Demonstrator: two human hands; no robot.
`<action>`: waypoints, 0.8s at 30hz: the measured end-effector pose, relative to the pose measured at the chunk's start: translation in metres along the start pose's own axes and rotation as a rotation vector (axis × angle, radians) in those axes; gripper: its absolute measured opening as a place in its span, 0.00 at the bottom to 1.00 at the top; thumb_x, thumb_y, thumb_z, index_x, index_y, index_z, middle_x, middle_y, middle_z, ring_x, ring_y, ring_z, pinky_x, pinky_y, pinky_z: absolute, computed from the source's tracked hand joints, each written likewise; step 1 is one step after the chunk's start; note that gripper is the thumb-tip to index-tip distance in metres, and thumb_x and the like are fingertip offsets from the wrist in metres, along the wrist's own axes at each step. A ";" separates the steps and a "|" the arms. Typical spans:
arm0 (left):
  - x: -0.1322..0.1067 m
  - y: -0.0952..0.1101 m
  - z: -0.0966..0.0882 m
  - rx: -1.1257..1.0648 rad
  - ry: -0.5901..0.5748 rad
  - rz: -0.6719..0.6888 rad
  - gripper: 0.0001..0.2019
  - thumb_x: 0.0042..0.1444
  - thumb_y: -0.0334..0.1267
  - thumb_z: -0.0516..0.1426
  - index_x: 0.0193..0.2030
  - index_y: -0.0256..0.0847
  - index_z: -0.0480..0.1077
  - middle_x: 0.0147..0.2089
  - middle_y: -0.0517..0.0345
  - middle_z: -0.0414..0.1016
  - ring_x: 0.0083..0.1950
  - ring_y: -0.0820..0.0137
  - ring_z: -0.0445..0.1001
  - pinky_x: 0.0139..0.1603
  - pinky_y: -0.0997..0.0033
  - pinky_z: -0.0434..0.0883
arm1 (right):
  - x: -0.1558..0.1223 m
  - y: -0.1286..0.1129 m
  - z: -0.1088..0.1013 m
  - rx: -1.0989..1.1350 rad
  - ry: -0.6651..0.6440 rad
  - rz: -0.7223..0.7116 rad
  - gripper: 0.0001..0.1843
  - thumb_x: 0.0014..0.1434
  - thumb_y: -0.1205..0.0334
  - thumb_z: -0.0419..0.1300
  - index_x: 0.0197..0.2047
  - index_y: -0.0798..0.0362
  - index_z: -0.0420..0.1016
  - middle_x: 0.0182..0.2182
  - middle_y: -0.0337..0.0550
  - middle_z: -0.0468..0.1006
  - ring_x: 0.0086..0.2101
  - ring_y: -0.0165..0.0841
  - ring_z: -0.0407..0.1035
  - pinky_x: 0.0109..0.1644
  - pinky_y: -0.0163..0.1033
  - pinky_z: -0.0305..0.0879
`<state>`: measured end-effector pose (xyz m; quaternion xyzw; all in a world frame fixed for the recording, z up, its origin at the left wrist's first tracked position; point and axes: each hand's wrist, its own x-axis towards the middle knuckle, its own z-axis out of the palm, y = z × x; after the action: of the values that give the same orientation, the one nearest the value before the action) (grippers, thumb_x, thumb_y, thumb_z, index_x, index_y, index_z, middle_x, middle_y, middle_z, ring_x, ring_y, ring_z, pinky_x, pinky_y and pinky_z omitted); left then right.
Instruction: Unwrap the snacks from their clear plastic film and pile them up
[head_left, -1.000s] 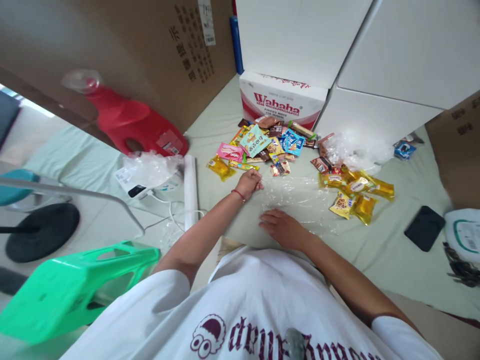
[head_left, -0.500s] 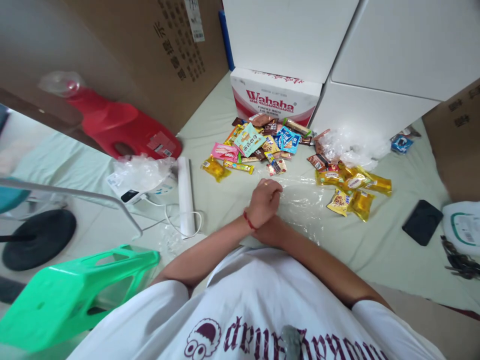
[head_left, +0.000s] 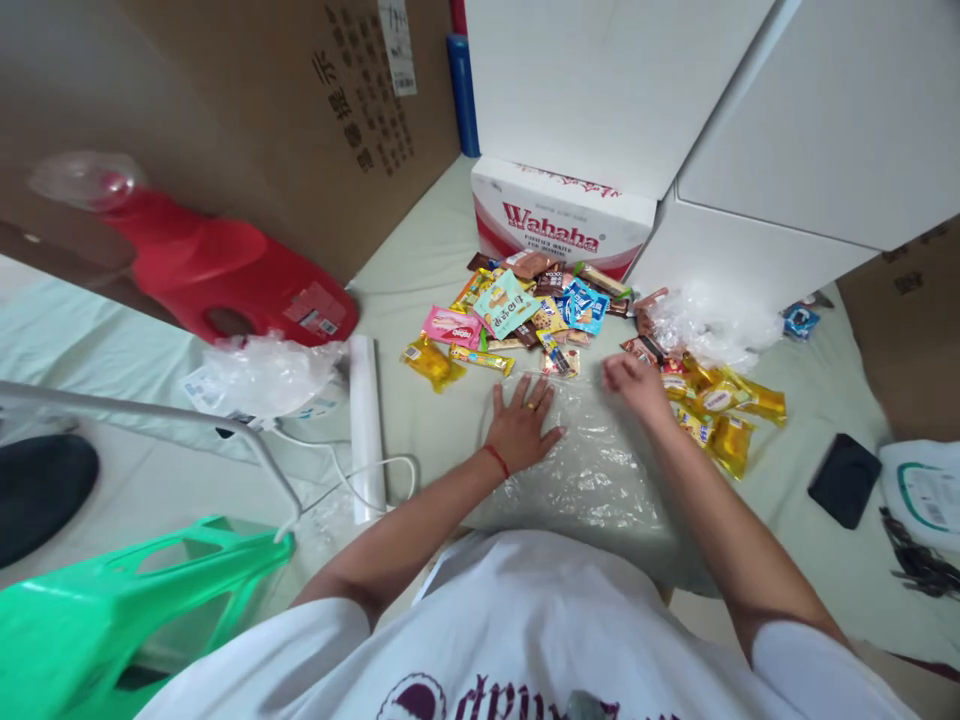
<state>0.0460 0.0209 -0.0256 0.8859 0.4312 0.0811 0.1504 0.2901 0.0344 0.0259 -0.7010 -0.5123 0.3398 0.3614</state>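
Currently, left hand (head_left: 523, 422) spread flat at left edge of clear plastic (head_left: 600, 475); right hand (head_left: 636, 388) curled, hold unclear. Plastic's before wrapped snacks (head_left: 508, 306); water box (head_left: 551, 222) behind, contents hidden.

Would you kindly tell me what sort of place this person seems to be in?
Probably a room in a home, though a small storeroom is possible: a green plastic stool, a red handled jug and wrapped snacks on a pale green cloth suggest it.
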 end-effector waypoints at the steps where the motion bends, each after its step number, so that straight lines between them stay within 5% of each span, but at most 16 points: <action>1: 0.001 0.000 0.000 0.002 -0.002 0.001 0.36 0.68 0.60 0.49 0.78 0.45 0.55 0.80 0.44 0.49 0.82 0.46 0.41 0.75 0.25 0.30 | 0.033 -0.004 0.001 -0.114 0.130 0.083 0.27 0.67 0.37 0.53 0.35 0.52 0.77 0.34 0.47 0.81 0.38 0.39 0.75 0.46 0.42 0.71; 4: 0.002 -0.002 0.000 0.006 0.014 -0.005 0.36 0.69 0.60 0.47 0.78 0.46 0.55 0.80 0.45 0.50 0.82 0.48 0.41 0.75 0.25 0.31 | 0.112 -0.020 0.020 -0.248 0.235 0.229 0.28 0.67 0.38 0.54 0.32 0.54 0.76 0.35 0.57 0.80 0.43 0.47 0.74 0.50 0.47 0.68; 7: 0.002 -0.002 0.001 -0.001 0.029 -0.010 0.35 0.69 0.60 0.47 0.77 0.46 0.55 0.80 0.45 0.51 0.82 0.48 0.41 0.75 0.24 0.32 | 0.145 -0.032 0.047 -0.289 0.329 0.233 0.25 0.61 0.40 0.63 0.42 0.58 0.77 0.44 0.62 0.80 0.48 0.50 0.73 0.54 0.50 0.66; 10: 0.001 -0.003 0.001 -0.016 0.026 -0.008 0.34 0.70 0.59 0.47 0.77 0.47 0.56 0.80 0.46 0.51 0.82 0.49 0.43 0.76 0.26 0.33 | 0.144 -0.032 0.060 -0.319 0.425 0.108 0.24 0.59 0.48 0.65 0.50 0.59 0.76 0.49 0.61 0.79 0.49 0.49 0.71 0.57 0.50 0.65; 14: 0.001 -0.005 0.001 -0.026 0.044 0.008 0.33 0.70 0.58 0.47 0.76 0.45 0.57 0.80 0.45 0.52 0.82 0.50 0.43 0.76 0.26 0.34 | 0.136 -0.019 0.041 -0.235 0.372 -0.084 0.22 0.62 0.51 0.58 0.51 0.60 0.76 0.44 0.56 0.81 0.43 0.43 0.72 0.54 0.46 0.67; 19: 0.002 -0.005 0.000 0.013 0.036 0.009 0.34 0.70 0.59 0.46 0.76 0.46 0.57 0.80 0.48 0.52 0.82 0.50 0.44 0.76 0.26 0.38 | 0.141 -0.017 0.008 -0.310 0.146 -0.343 0.24 0.64 0.45 0.54 0.51 0.54 0.76 0.46 0.52 0.81 0.46 0.45 0.72 0.57 0.51 0.67; 24: 0.001 -0.004 0.001 0.051 0.040 0.003 0.34 0.70 0.60 0.43 0.76 0.47 0.57 0.80 0.51 0.51 0.82 0.52 0.45 0.77 0.28 0.41 | 0.142 -0.033 0.017 -0.555 -0.014 -0.369 0.28 0.61 0.40 0.60 0.52 0.56 0.75 0.45 0.58 0.80 0.45 0.52 0.72 0.55 0.56 0.68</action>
<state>0.0443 0.0242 -0.0280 0.8883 0.4348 0.0878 0.1189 0.2948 0.1811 0.0303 -0.6658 -0.7060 0.1209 0.2088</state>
